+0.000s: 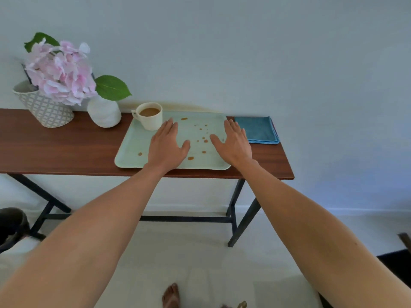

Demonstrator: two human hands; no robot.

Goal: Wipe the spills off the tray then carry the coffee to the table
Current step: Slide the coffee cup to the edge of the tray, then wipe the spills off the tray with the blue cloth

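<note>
A pale green tray [133, 150] lies on a narrow wooden console table [66, 152]. Several brown coffee spills [203, 138] dot the tray's middle and front. A cream cup of coffee [150, 116] stands in the tray's far left corner. A folded blue cloth [259, 130] rests on the table just right of the tray. My left hand [166, 144] is held flat and open over the tray's middle, holding nothing. My right hand [233, 142] is flat and open over the tray's right edge, beside the cloth.
A white vase [104, 115] with pink flowers [61, 72] and a patterned pot [44, 107] stand on the table's left part. A wall rises right behind the table. The black table legs [242, 218] stand on a pale floor, where my bare foot [171, 296] shows.
</note>
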